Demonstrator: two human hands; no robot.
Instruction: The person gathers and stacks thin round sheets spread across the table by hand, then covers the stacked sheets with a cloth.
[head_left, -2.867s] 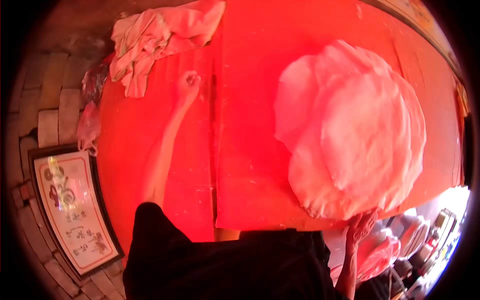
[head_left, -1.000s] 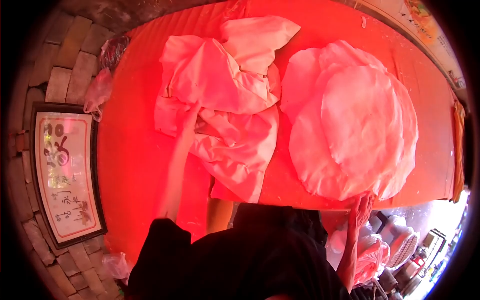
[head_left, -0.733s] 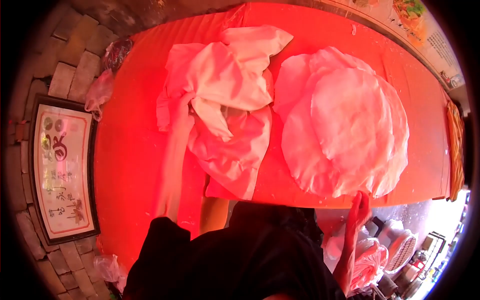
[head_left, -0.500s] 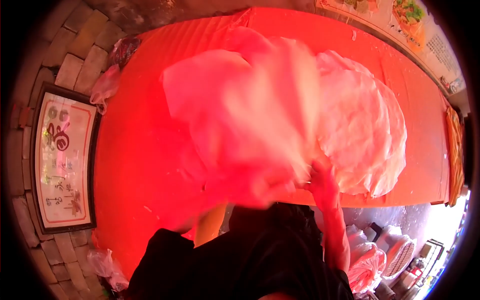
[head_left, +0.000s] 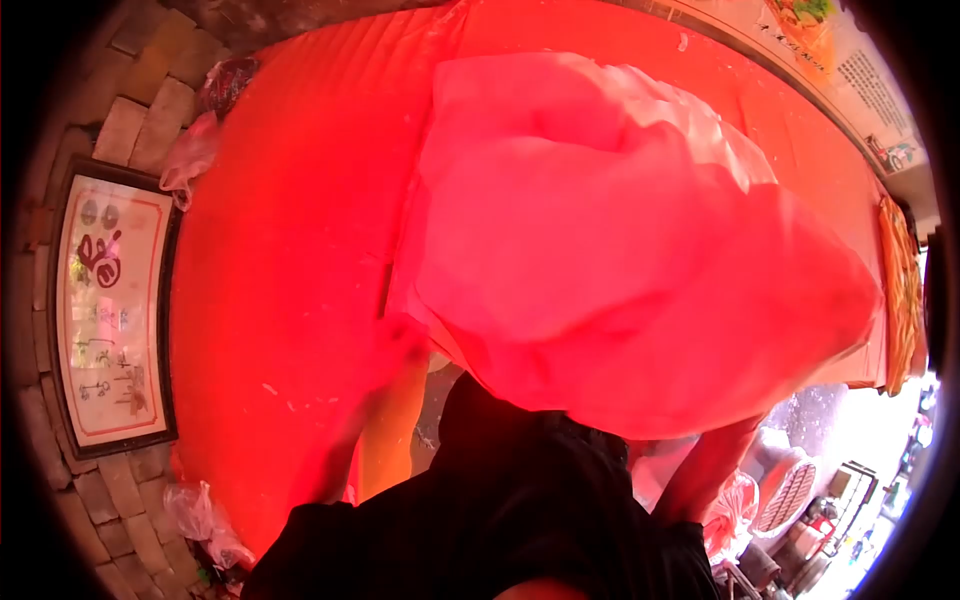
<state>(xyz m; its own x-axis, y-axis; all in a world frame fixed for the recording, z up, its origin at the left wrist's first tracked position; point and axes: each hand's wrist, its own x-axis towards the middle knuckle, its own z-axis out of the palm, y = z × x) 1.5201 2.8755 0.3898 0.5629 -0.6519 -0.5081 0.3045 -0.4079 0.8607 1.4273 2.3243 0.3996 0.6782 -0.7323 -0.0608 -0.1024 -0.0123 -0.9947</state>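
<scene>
Street-side food stall: red-lit work table point(head_left: 280, 250) on brick paving point(head_left: 130, 110), framed sign point(head_left: 100, 310), illustrated menu board point(head_left: 850, 70) alongside.

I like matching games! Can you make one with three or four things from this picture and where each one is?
Things:
1. cloth
2. framed sign
3. plastic bag
4. table

Places:
A. on the brick floor at far left
B. spread wide over the right half of the table
C. crumpled on the floor by the table's near left corner
D. fills the middle, red on top

Pairs: 1-B, 2-A, 3-C, 4-D
</scene>
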